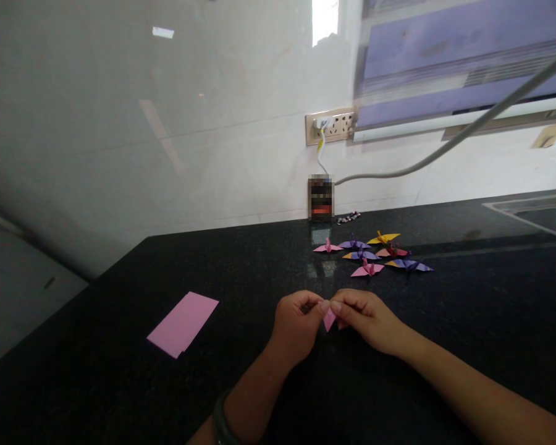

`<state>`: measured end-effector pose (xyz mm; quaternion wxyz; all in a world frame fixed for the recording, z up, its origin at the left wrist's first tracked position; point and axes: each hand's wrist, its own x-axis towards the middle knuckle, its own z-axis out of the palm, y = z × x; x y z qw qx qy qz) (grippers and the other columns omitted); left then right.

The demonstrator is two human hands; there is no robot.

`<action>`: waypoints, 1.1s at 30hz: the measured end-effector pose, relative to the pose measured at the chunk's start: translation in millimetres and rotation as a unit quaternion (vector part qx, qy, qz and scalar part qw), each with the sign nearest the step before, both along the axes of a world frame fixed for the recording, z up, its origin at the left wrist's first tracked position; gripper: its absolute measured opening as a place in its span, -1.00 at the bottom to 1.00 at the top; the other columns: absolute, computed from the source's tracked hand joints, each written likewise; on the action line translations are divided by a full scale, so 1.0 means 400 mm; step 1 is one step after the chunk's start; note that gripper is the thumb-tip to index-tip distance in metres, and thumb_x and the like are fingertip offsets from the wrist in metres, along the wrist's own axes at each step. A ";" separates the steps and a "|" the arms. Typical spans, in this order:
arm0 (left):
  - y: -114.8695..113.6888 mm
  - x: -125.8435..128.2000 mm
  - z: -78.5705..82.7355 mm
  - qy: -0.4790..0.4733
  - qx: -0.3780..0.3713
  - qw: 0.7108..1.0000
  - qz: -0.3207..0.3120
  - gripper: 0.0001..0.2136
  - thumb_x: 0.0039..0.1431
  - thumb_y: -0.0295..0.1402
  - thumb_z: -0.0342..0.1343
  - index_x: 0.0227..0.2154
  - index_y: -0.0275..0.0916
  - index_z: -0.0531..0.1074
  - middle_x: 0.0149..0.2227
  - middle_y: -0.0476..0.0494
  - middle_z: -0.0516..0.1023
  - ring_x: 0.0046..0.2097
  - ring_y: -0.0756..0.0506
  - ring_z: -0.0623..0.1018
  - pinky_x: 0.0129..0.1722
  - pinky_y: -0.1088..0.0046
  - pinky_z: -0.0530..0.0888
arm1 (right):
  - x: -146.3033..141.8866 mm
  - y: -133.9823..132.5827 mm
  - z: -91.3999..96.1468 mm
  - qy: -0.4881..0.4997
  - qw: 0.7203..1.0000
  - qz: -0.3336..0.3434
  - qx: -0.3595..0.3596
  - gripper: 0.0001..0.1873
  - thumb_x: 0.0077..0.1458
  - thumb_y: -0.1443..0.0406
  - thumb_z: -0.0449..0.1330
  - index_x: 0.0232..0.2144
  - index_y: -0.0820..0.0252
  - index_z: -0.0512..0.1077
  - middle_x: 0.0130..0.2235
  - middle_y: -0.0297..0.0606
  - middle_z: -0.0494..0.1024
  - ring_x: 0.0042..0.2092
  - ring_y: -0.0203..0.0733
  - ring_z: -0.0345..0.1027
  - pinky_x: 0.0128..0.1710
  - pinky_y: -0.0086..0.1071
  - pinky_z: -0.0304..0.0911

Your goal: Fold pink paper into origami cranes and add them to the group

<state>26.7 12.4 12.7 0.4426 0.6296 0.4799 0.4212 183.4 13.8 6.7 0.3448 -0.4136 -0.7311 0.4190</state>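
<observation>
Both my hands pinch one small piece of folded pink paper (328, 317) just above the dark counter. My left hand (297, 324) is closed on its left side, thumb and forefinger at the upper edge. From the right, my right hand (368, 318) grips it the same way, and the two thumbs nearly meet. The paper hangs to a point below the thumbs; its upper part is hidden by fingers. Beyond the hands lie several folded paper cranes, among them a pink crane (367, 269), a purple crane (410, 266) and a yellow crane (383, 238).
A stack of pink paper sheets (183, 324) lies to the left on the black counter (115, 296). Against the wall stands a phone-like object (321, 198), blurred out, with a cable to the wall socket (333, 127). A beaded strand (349, 217) lies beside it. A grey hose (408, 172) crosses upper right.
</observation>
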 end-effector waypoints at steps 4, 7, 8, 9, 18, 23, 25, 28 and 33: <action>0.001 -0.005 0.000 -0.030 -0.011 0.999 -0.011 -0.83 -0.05 -0.29 0.05 -0.56 -0.31 0.42 -0.57 -0.06 0.43 -0.51 0.01 0.39 -0.51 0.53 0.31 | 0.002 -0.002 0.009 -0.006 0.999 -0.025 0.031 -0.72 0.06 0.21 -0.01 -0.54 0.25 0.35 -0.55 -0.34 0.33 -0.49 -0.34 0.21 -0.50 -0.49 0.13; 0.004 -0.002 -0.003 -0.051 -0.016 0.998 -0.012 -0.83 -0.05 -0.30 0.05 -0.55 -0.30 0.42 -0.55 -0.06 0.44 -0.49 0.00 0.40 -0.47 0.52 0.32 | 0.002 -0.001 0.015 0.001 0.998 -0.034 0.045 -0.71 0.04 0.21 0.01 -0.60 0.24 0.34 -0.56 -0.35 0.31 -0.49 -0.34 0.20 -0.48 -0.48 0.12; 0.005 -0.001 -0.004 -0.060 -0.022 0.998 -0.014 -0.84 -0.05 -0.30 0.05 -0.53 -0.31 0.42 -0.54 -0.07 0.45 -0.47 0.00 0.41 -0.45 0.51 0.33 | 0.002 0.001 0.014 0.008 0.998 -0.040 0.039 -0.71 0.03 0.21 0.01 -0.60 0.24 0.34 -0.57 -0.35 0.31 -0.50 -0.34 0.20 -0.49 -0.47 0.12; 0.006 0.001 -0.005 -0.071 -0.030 0.997 -0.018 -0.85 -0.06 -0.31 0.06 -0.50 -0.31 0.42 -0.51 -0.09 0.46 -0.45 -0.01 0.43 -0.43 0.50 0.34 | 0.002 0.003 0.012 0.018 0.998 -0.049 0.030 -0.72 0.03 0.21 0.02 -0.60 0.24 0.34 -0.58 -0.36 0.30 -0.51 -0.34 0.19 -0.50 -0.48 0.12; 0.009 0.001 0.001 -0.069 -0.110 0.990 -0.054 -0.84 -0.06 -0.33 0.06 -0.50 -0.36 0.41 -0.57 -0.11 0.45 -0.52 0.01 0.41 -0.51 0.52 0.31 | -0.002 0.013 -0.007 0.091 0.989 -0.108 -0.040 -0.70 0.05 0.15 -0.02 -0.45 0.26 0.37 -0.57 -0.35 0.34 -0.56 -0.36 0.19 -0.55 -0.48 0.12; 0.008 -0.005 -0.001 -0.018 -0.093 0.992 -0.080 -0.82 -0.07 -0.29 0.05 -0.54 -0.33 0.42 -0.61 -0.05 0.39 -0.56 0.04 0.34 -0.56 0.55 0.25 | -0.005 0.010 -0.004 0.126 0.985 -0.113 -0.042 -0.68 -0.07 0.20 0.12 -0.22 0.19 0.34 -0.43 -0.33 0.38 -0.43 -0.32 0.27 -0.44 -0.45 0.21; 0.007 -0.004 0.002 -0.020 -0.081 0.994 -0.067 -0.81 -0.06 -0.28 0.05 -0.55 -0.33 0.41 -0.63 -0.03 0.36 -0.57 0.05 0.32 -0.57 0.56 0.22 | -0.006 0.009 -0.004 0.122 0.986 -0.099 -0.052 -0.72 -0.09 0.21 0.14 -0.28 0.20 0.36 -0.46 -0.34 0.39 -0.42 -0.31 0.28 -0.43 -0.43 0.22; 0.008 -0.004 0.008 -0.049 -0.068 0.996 -0.023 -0.79 -0.08 -0.24 0.07 -0.58 -0.33 0.38 -0.66 0.01 0.33 -0.59 0.07 0.28 -0.60 0.57 0.18 | -0.009 0.006 -0.004 0.107 0.987 -0.088 -0.078 -0.79 -0.07 0.22 0.12 -0.37 0.23 0.37 -0.51 -0.34 0.41 -0.49 -0.33 0.27 -0.48 -0.44 0.19; 0.015 -0.008 0.013 -0.107 -0.066 0.991 0.035 -0.74 -0.08 -0.19 0.07 -0.61 -0.33 0.34 -0.69 0.04 0.30 -0.62 0.09 0.26 -0.61 0.58 0.16 | -0.021 -0.003 0.000 0.175 0.973 -0.024 -0.151 -0.73 -0.11 0.26 0.16 -0.28 0.22 0.31 -0.45 -0.34 0.42 -0.46 -0.35 0.28 -0.51 -0.48 0.18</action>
